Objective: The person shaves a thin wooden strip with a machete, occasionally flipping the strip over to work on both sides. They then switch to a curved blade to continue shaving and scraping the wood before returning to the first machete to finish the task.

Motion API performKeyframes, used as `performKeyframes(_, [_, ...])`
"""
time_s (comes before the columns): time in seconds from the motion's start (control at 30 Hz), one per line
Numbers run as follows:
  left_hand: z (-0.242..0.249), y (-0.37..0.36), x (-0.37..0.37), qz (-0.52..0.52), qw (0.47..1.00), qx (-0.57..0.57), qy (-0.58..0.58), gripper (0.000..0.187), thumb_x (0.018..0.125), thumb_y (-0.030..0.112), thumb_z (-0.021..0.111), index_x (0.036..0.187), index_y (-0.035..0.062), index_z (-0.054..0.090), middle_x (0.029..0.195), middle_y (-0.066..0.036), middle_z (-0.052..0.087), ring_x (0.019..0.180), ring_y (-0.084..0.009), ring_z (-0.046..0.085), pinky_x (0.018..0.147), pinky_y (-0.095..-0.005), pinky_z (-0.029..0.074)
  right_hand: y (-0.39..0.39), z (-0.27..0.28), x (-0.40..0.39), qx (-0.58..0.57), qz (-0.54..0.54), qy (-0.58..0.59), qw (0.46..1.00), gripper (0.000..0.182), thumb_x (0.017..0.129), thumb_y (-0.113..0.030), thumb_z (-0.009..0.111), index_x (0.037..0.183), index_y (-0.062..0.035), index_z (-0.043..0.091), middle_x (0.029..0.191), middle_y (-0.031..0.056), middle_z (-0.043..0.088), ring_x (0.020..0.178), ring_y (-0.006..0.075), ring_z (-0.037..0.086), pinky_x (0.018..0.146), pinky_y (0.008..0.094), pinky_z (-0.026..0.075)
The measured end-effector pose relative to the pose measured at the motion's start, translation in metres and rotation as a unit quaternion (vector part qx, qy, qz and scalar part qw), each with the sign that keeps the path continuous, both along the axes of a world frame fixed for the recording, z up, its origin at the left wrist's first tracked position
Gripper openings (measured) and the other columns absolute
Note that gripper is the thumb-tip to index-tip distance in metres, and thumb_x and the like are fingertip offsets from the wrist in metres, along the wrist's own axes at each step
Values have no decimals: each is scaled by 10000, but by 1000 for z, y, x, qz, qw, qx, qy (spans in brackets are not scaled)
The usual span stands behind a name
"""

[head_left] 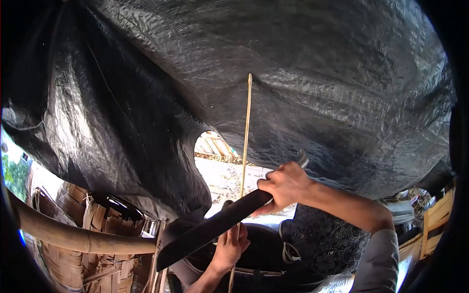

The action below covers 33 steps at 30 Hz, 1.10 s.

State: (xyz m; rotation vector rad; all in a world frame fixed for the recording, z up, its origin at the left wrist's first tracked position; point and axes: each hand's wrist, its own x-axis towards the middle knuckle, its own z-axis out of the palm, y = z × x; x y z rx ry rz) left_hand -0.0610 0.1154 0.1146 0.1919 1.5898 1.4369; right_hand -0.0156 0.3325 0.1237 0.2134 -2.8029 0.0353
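Observation:
My right hand is wrapped round the handle of a machete, whose grey butt end sticks out past the fingers. The dark, broad blade slants down to the left across the view. Below the blade, my left hand grips a long thin bamboo stick. The stick stands almost upright, its tip reaching high in front of the black sheet. The blade crosses the stick just above my left fingers and hides a short length of it.
A large black plastic sheet hangs across the front. At the left, a thick bamboo pole runs in front of woven bamboo baskets. Bright ground shows through a gap in the sheet. Wooden slats stand at the right.

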Motion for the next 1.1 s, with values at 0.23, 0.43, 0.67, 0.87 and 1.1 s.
performKeyframes(0.23, [-17,5,-10,4,997,48,66,517,947,488,227,622,97,319,526,31,230,414,-65,210,388,-230,190,36,-13,-12,-38,-135,-101,985,634,741,-683,470,706,-79,658,492,80,561,427,216,570,405,345,456])
performKeyframes(0.43, [-13,12,-4,9,996,17,84,494,958,453,224,624,104,327,496,32,245,394,-61,203,367,-224,186,40,-10,-23,-48,-42,-47,997,677,730,-730,424,686,-92,646,482,69,535,398,200,526,371,335,419])
performKeyframes(0.67, [-7,20,-7,8,995,10,96,508,946,487,242,626,105,339,465,45,229,363,-58,194,341,-219,182,50,-17,-25,-47,-60,-78,994,623,752,-687,458,651,-96,628,448,59,517,370,168,504,359,344,409])
performKeyframes(0.87, [-9,22,-10,8,990,-37,138,524,946,469,267,623,68,364,483,16,286,396,-61,280,372,-231,205,84,-23,-52,-180,-230,-25,956,759,813,-682,351,490,-22,537,407,101,453,364,207,484,356,359,383])
performKeyframes(1.1, [-6,21,-16,14,991,-1,134,507,944,480,268,633,90,360,452,18,276,353,-68,245,343,-222,206,60,-13,-49,-92,-75,-96,988,593,725,-653,508,693,-79,654,497,108,553,484,290,582,474,393,468])
